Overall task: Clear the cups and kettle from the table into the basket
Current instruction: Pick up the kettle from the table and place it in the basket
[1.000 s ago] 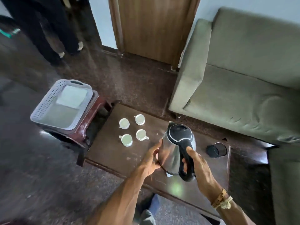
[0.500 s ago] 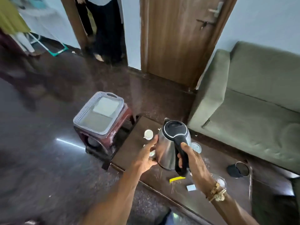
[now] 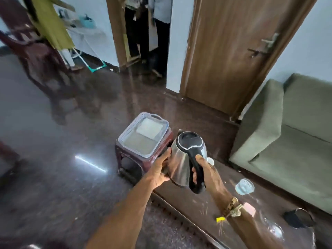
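Note:
A steel kettle (image 3: 181, 159) with a black lid and handle is held in the air above the dark table's (image 3: 190, 198) left end. My right hand (image 3: 206, 174) grips its black handle. My left hand (image 3: 159, 170) presses flat against its left side. The pale perforated basket (image 3: 125, 133) stands just beyond, on a dark red stool (image 3: 124, 155), with a white cloth inside it. One white cup (image 3: 210, 161) peeks out behind the kettle; the other cups are hidden.
A glass (image 3: 244, 186), a black kettle base (image 3: 298, 219) and small scraps lie on the table's right part. A green sofa (image 3: 287, 144) stands along the right. A wooden door (image 3: 233, 51), a person in the doorway (image 3: 147, 33) and a dark chair (image 3: 36, 56) are farther back.
The kettle has moved up and leftward, closer to the basket, held by both hands. The view has tilted up, so most cups have gone out of sight behind the kettle.

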Available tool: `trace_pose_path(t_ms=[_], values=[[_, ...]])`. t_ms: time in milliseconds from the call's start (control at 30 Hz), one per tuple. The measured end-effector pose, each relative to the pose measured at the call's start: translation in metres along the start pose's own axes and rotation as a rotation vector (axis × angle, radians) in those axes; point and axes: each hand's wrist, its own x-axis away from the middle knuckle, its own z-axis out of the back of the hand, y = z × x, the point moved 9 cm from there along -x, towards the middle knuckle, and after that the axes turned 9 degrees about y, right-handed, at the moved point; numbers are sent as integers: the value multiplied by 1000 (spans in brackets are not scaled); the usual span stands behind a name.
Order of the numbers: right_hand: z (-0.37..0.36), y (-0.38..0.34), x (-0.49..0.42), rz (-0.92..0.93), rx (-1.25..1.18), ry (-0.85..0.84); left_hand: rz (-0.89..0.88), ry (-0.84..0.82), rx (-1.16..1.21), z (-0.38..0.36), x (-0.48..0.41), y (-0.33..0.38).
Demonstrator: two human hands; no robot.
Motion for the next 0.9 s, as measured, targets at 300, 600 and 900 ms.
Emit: trace_pose_path(t_ms=[300,600,900], values=[[-88,-28,-4,38,36,-48,-42,60,68,72,-4,58],[-146,-43,-43,1,88,-182,-70,178,167,115,-39,84],[-183,-53,-107,57,204,-249,-119,240,269,115,-90,111]])
